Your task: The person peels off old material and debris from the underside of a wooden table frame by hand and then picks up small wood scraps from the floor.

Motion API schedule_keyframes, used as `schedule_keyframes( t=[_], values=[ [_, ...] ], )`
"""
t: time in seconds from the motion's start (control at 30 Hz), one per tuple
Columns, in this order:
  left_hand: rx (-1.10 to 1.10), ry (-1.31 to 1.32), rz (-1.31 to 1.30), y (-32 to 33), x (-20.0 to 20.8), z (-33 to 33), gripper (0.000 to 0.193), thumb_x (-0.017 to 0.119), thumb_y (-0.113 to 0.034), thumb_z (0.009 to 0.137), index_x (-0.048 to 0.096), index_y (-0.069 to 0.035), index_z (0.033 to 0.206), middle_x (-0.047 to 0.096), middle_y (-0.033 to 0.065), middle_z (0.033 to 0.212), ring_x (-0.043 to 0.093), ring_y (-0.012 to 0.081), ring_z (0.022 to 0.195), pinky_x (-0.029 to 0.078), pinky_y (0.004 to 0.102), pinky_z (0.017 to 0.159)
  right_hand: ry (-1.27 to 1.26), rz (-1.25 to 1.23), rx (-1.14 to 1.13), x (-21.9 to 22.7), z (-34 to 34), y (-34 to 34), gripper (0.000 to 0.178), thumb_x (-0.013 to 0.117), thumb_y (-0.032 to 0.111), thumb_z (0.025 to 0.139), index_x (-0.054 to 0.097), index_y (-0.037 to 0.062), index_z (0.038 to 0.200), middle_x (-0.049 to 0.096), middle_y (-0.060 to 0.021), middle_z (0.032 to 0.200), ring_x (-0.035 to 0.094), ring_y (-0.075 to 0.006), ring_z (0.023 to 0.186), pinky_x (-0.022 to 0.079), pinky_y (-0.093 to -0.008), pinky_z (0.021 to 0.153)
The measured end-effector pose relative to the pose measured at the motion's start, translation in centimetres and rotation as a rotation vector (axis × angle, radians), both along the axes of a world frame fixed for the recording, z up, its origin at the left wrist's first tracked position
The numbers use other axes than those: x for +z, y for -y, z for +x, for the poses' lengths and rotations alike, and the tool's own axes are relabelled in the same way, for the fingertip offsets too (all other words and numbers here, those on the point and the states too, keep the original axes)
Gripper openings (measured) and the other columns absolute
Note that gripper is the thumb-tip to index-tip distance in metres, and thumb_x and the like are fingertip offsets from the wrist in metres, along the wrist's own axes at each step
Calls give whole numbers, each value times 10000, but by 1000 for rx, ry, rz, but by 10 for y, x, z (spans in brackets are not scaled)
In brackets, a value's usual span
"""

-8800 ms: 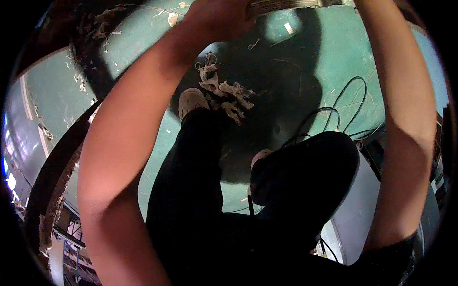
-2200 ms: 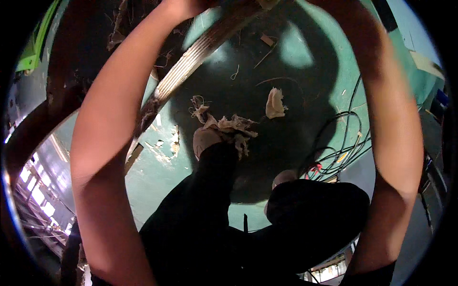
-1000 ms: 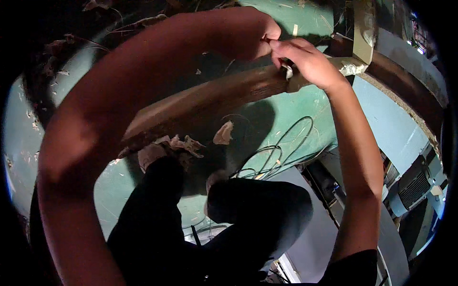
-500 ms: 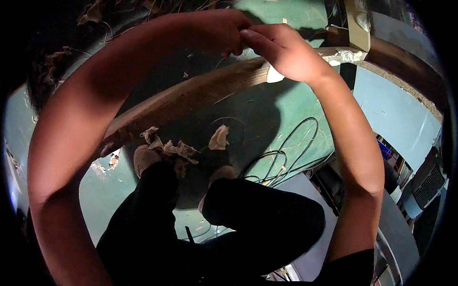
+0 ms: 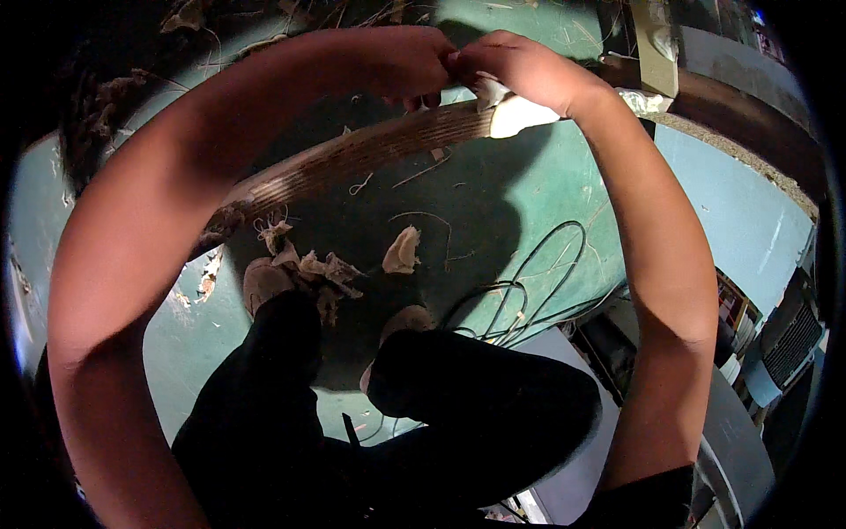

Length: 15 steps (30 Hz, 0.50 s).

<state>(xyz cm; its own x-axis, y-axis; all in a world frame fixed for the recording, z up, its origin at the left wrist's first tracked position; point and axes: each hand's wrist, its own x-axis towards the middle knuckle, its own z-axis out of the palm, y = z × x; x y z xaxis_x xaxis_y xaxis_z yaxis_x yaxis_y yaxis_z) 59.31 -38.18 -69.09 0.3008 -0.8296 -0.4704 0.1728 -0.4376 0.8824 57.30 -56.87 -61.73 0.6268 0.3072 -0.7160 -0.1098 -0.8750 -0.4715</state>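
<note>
My left hand point(image 5: 419, 66) and my right hand point(image 5: 520, 69) meet fingertip to fingertip above a long brown ribbed strip point(image 5: 370, 152). The left fingers are curled down, and what lies inside them is hidden. The right hand is closed too, its thumb and fingertips brought together near the left. White, soft-looking material point(image 5: 524, 117) covers the strip beneath my right hand, and a small white flap point(image 5: 490, 90) sticks up beside those fingers. The strip slants from the lower left, behind my left forearm, up to the right.
Torn beige scraps point(image 5: 330, 269) lie by my shoes, with another scrap point(image 5: 403, 250) beside them. A looped black cable point(image 5: 529, 291) rests on the green floor point(image 5: 564, 189). A light-blue panel point(image 5: 731, 220) and dark frame bars point(image 5: 749, 132) stand at the right.
The strip has turned and shows more of its ribbed face. More white material is visible under my right hand, which has moved slightly up. Both hands stay together.
</note>
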Motion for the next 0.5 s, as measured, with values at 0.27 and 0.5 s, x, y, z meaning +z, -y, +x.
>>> schedule_keyframes(
  t=[0.27, 0.5],
  values=[
    [-2, 8, -39, -3, -1, 0, 231, 601, -149, 924, 684, -24, 1100, 652, 17, 817, 608, 123, 728, 496, 303, 656, 183, 62, 44, -13, -15, -1, 396, 589, 375, 924, 733, 9, 973, 686, -230, 824, 665, -345, 776, 515, -445, 747],
    [32, 42, -126, -4, 11, -2, 194, 583, -187, 950, 662, -12, 983, 620, 13, 792, 597, 125, 731, 491, 308, 658, 217, 91, 70, -16, -15, 12, 360, 569, 341, 965, 736, 23, 996, 686, -249, 871, 667, -419, 849, 517, -479, 766]
  ],
)
